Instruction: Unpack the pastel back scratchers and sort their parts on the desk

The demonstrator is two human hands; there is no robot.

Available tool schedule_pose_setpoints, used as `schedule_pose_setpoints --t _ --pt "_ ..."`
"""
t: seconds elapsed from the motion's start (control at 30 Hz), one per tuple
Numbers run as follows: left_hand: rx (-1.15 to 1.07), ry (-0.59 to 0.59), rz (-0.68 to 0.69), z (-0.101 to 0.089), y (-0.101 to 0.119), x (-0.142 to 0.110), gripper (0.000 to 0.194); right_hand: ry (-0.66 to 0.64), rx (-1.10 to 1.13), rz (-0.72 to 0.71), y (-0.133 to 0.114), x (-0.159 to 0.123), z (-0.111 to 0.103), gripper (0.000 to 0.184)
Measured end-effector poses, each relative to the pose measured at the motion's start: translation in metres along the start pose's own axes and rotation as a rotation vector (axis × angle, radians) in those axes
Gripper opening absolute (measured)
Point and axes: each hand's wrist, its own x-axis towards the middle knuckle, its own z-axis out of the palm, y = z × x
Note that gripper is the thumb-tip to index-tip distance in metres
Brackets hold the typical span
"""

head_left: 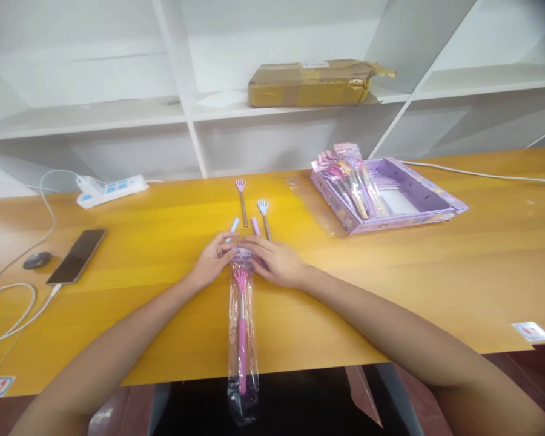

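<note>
A pink hand-shaped back scratcher (242, 357) lies inside a clear plastic bag (234, 315), its lower end reaching past the table's front edge. My left hand (213, 260) and my right hand (277, 261) both pinch the bag's printed top end, fingers close together from either side. Just beyond my fingers are a back scratcher head with a pink claw on a metal rod (243, 206) and another with a pale blue claw (264, 209). A light blue handle (234, 225) and a pinkish-purple handle (255, 226) lie between them and my hands, partly hidden.
At the right, a purple display box (413, 219) holds several bagged back scratchers (356, 181). A power strip (113, 191), phone (77, 256), black mouse (37, 260) and white cables occupy the left. A taped carton (311, 85) sits on the white shelf behind.
</note>
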Motion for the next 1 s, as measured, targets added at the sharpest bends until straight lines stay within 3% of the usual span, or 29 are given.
schedule_pose_setpoints --t 0.17,0.4,0.57,0.8,1.0 --pt "0.066 0.005 -0.048 0.0005 -0.0001 0.0012 0.052 0.068 0.015 -0.005 -0.0016 -0.0007 0.0000 0.051" --pt "0.048 -0.019 -0.042 -0.0014 -0.0045 0.0033 0.046 0.117 -0.067 -0.153 0.0008 -0.0038 0.0000 0.048" --pt "-0.005 -0.026 -0.055 -0.0018 -0.0052 0.0027 0.045 0.071 -0.163 -0.201 0.0011 -0.0042 0.0029 0.048" --pt "-0.010 -0.010 -0.053 0.0001 -0.0025 0.0010 0.051 0.000 -0.313 -0.225 -0.0049 -0.0023 -0.0033 0.032" --pt "0.000 -0.024 -0.050 -0.0006 -0.0014 0.0015 0.055 -0.035 -0.455 -0.274 -0.0044 -0.0036 -0.0065 0.042"
